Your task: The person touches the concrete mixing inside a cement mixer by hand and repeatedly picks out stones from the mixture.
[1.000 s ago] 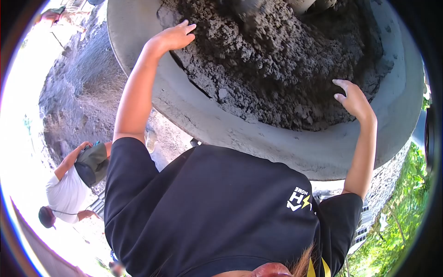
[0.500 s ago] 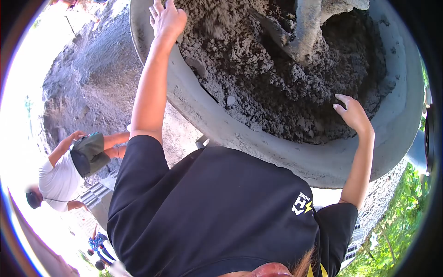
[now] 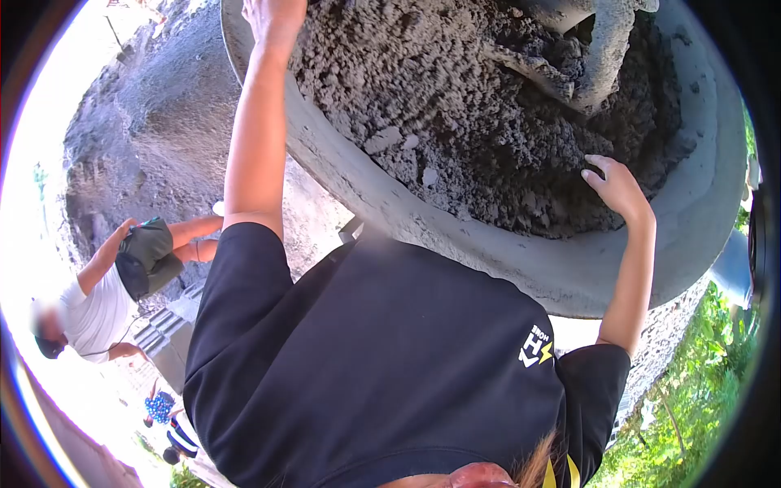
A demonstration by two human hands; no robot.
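Observation:
A large round mixing pan with a pale grey rim fills the upper view. Inside lies a dark, crumbly cement-like mix with several paler lumps. A coated metal mixing arm reaches into it from the top. My left hand is at the pan's upper left rim, its fingers partly cut off by the frame edge; those that show look extended, holding nothing visible. My right hand hovers over the mix near the right inner wall. Its fingers are apart and slightly bent, with nothing in them.
A big heap of grey sand rises on the left. A person in a white shirt bends near stacked grey blocks. More people show at the lower left. Green plants grow at the lower right.
The mixing arm has shifted right in the pan, and more of the mix shows on the left. My left hand sits higher, partly out of frame. My right hand has barely moved.

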